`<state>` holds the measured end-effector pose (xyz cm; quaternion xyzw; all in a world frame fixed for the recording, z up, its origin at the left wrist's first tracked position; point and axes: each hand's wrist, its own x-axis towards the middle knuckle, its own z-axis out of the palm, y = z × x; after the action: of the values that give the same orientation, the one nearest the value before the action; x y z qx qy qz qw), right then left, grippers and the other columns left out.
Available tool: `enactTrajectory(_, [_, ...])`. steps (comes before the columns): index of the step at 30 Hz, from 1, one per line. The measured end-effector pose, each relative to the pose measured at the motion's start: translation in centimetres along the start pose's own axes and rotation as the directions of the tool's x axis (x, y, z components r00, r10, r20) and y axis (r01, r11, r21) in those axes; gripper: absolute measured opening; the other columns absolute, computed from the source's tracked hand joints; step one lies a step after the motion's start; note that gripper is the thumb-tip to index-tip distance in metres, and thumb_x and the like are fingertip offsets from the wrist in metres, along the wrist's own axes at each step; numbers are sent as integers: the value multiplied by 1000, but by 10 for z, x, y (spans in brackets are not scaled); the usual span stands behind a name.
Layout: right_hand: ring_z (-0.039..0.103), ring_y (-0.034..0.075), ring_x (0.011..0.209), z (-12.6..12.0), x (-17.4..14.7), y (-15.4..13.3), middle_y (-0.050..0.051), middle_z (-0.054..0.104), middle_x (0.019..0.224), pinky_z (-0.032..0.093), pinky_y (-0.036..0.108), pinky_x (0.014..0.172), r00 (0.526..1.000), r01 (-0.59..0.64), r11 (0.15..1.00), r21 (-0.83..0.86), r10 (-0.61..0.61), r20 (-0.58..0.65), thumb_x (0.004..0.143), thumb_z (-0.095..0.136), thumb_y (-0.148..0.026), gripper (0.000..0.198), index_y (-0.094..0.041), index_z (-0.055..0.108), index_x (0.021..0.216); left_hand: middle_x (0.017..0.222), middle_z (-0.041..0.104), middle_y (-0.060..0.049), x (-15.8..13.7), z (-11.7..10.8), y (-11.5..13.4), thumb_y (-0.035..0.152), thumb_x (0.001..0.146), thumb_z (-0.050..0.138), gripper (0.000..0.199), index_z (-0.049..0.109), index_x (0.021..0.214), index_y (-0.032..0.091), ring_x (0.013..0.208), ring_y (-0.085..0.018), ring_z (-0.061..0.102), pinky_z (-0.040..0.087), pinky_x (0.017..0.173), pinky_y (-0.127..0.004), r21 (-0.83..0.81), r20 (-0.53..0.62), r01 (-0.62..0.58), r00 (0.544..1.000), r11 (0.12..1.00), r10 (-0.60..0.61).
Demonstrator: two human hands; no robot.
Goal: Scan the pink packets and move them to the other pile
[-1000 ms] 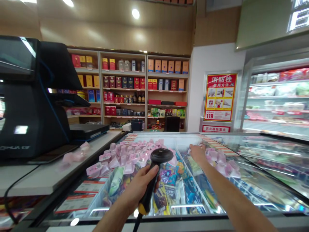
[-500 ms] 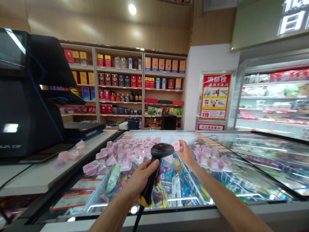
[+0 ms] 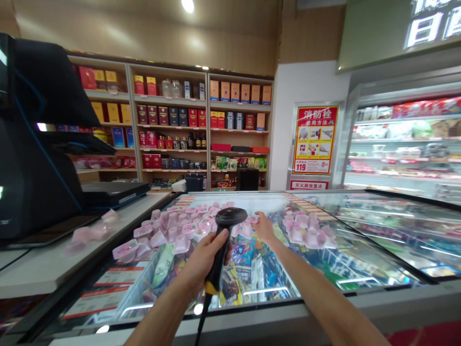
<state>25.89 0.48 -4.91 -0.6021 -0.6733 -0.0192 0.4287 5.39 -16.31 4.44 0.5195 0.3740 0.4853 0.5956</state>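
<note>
In the head view my left hand (image 3: 209,257) is wrapped round the handle of a black barcode scanner (image 3: 230,217), its cord trailing down towards me. The scanner's head stands upright and points away and to the right. Just beyond it, my right hand (image 3: 264,228) pinches a small pink plastic piece with a printed label (image 3: 253,219), tilted so the label is seen at a slant. Many pale pink, cup-like plastic pieces (image 3: 173,223) lie on the glass to the left, some bearing labels. Another pink cluster (image 3: 309,229) lies to the right of my right hand.
Under the glass lid of a chest freezer (image 3: 356,250) lie bagged goods. On the left a white counter (image 3: 39,274) carries a black checkout machine (image 3: 43,144) and more pink pieces (image 3: 93,233). Shelves of boxes (image 3: 173,115) stand at the back, a lit display fridge (image 3: 406,144) at the right.
My right hand has turned the pink labelled piece from facing me to a flatter slant and lowered it slightly. The scanner stays in my left hand. The whole view has shifted a little.
</note>
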Motion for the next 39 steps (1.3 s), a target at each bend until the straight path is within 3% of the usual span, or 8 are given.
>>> enactTrajectory(6, [51,19,88,-62,-6,10,9,55,98,37,30,77,996,88,961,-263,-83,30,62,47,-20,44,-17,45,106,52,53,1,7,-1,-4,43,65,52,29,50,63,14,43,-7,46,36,41,-19,-7,-60,20,998,1000,-20])
enactTrajectory(10, [51,24,87,-110,-22,45,13,58,83,35,36,74,997,-44,847,-530,5,-74,66,47,-26,21,-15,57,81,52,53,1,12,0,-5,42,63,55,28,50,63,14,44,-8,47,38,42,-19,-43,-77,15,997,999,-18])
enactTrajectory(14, [54,23,73,-118,-35,59,10,60,66,34,38,70,999,-46,827,-560,50,-8,67,48,-29,16,-17,58,69,51,52,2,13,2,-7,42,63,55,28,50,61,14,43,-7,47,38,43,-20,-74,-72,17,997,997,-22])
enactTrajectory(17, [55,20,71,-109,-33,53,6,61,68,36,35,69,997,-71,947,-312,61,-44,66,48,-27,15,-19,58,73,51,53,2,11,2,-7,40,63,55,27,49,62,15,43,-7,47,38,43,-19,-75,-83,22,996,997,-28])
enactTrajectory(20, [55,17,66,-95,-22,40,4,61,70,40,31,62,970,-183,957,227,213,-116,64,48,-32,20,-18,57,76,52,53,1,8,1,-5,40,64,54,26,49,63,14,43,-7,47,38,43,-19,-60,-84,26,996,998,-31])
enactTrajectory(25, [53,13,54,-63,-3,14,-1,57,58,44,27,52,900,-293,358,886,417,129,58,53,-30,17,-17,53,69,54,52,1,1,0,-2,41,66,53,27,48,64,14,45,-7,47,38,44,-20,-59,-54,1,999,998,-4])
enactTrajectory(29, [54,12,58,-42,6,3,-2,57,59,46,25,52,908,-257,138,956,374,190,55,55,-24,12,-18,50,64,54,50,2,0,-3,-1,41,65,53,27,47,64,14,47,-8,48,39,45,-21,-70,-6,-1,1000,998,1])
enactTrajectory(39, [54,10,56,-27,11,5,-5,54,56,47,24,54,896,-231,167,959,421,143,56,54,-27,14,-20,47,66,53,51,2,-1,-6,-1,43,64,54,29,48,63,15,45,-8,48,37,44,-20,-74,-6,0,1000,997,0])
